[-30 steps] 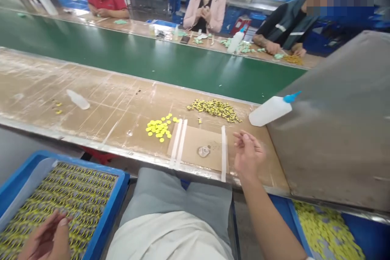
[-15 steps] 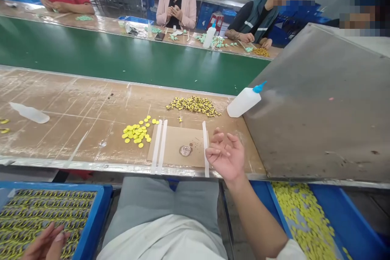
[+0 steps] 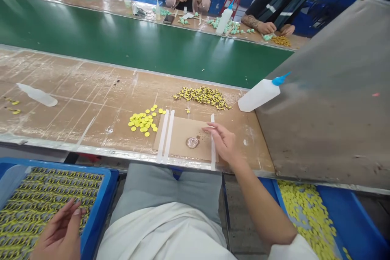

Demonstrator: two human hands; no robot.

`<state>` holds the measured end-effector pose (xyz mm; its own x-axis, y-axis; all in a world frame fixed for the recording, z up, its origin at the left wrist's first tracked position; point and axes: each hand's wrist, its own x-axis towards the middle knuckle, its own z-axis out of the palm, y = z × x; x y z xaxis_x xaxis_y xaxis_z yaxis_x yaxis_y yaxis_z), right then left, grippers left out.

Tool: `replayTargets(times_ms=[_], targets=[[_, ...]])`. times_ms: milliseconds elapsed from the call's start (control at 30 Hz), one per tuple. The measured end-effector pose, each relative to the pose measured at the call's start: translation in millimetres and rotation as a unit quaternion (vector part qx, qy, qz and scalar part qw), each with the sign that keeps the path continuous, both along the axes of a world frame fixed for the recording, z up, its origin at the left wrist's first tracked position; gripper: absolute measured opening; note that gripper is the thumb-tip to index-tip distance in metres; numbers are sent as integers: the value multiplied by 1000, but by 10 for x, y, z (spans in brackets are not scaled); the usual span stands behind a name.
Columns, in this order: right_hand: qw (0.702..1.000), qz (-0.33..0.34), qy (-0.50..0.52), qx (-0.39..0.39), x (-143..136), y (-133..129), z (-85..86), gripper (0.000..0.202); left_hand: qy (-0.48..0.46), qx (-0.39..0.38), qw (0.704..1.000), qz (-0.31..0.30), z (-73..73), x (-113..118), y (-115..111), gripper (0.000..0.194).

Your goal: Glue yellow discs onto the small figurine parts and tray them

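My left hand is over a blue tray at the lower left, which holds rows of small yellow-and-dark pieces. Its thumb and fingertips come together in a pinch; whatever may be between them is too small to make out. My right hand hovers at the right edge of a cardboard sheet, fingers stretched toward the left, nothing visible in them. On the cardboard lies a small round blob of clear, wet-looking material. Yellow discs lie left of the sheet, and a pile of small yellow-and-black pieces beyond it.
A white squeeze bottle with a blue tip leans against a metal box at right. Another blue tray with yellow discs sits lower right. A green conveyor belt runs between me and several co-workers opposite. White tape crosses the cardboard.
My right hand has turned from palm up to palm down and reached left over the cardboard's edge. My left hand remains over the tray, its fingertips closer together. The camera view has tilted down.
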<state>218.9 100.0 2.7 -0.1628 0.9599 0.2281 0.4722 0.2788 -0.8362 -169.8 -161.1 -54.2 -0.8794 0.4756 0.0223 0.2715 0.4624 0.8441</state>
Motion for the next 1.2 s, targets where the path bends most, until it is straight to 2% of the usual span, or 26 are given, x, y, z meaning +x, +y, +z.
replayTargets(times_ms=[100,267,400,900,967,1033,1133,1200], targets=[[988,63,-123,62,18,56,-100,35,-39,-5,999,20,5,18,19,34],[980,64,-169,82,20,106,-122,37,-60,4,998,27,-117,-4,32,35],[972,70,-214,72,31,136,-91,39,-82,25,996,19,-127,4,65,36],[970,28,-228,76,132,187,-42,30,-95,10,995,19,-171,-9,56,38],[977,25,-200,66,161,204,-51,31,-81,0,997,16,-132,5,79,38],[990,8,-128,51,157,256,-71,39,-66,7,998,4,-77,24,125,38],[998,-60,1,32,63,402,-81,59,-35,43,998,-17,-3,52,224,39],[993,-95,67,2,-50,516,-49,58,-26,64,997,-25,22,71,288,41]])
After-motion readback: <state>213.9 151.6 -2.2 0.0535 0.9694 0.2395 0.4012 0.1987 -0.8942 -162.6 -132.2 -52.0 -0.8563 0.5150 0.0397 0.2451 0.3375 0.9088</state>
